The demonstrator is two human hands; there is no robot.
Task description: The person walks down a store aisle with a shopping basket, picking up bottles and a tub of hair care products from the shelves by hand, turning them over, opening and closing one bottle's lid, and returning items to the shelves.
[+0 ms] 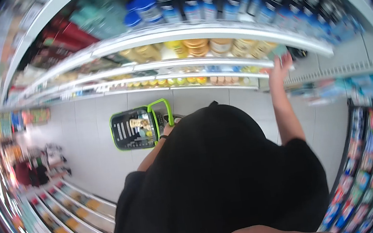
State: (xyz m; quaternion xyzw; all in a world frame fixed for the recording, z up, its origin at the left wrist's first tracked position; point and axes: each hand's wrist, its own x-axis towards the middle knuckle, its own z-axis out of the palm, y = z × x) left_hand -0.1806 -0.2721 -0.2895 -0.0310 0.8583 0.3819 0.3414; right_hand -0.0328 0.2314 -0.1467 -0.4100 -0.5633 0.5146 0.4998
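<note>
My left hand [168,129], with a dark band at the wrist, is closed round the green handle of a black shopping basket [119,130] with a green rim. Inside the basket lie a cream-coloured bottle [139,122] and other small items. On the right, my right hand [280,67] reaches up to the edge of the shelves, its fingers apart and nothing visible held in it. Just beyond its fingertips is a pale green item [278,51], blurred, and whether they touch is unclear. Tan-lidded jars [244,46] stand left of that hand.
Blue and black bottles [189,2] line the upper shelf [162,33]. More shelves [82,232] stand at the lower left, and a rack of colourful packs [364,160] is on the right. A person in dark red [25,172] is far left on the pale tiled floor [93,172].
</note>
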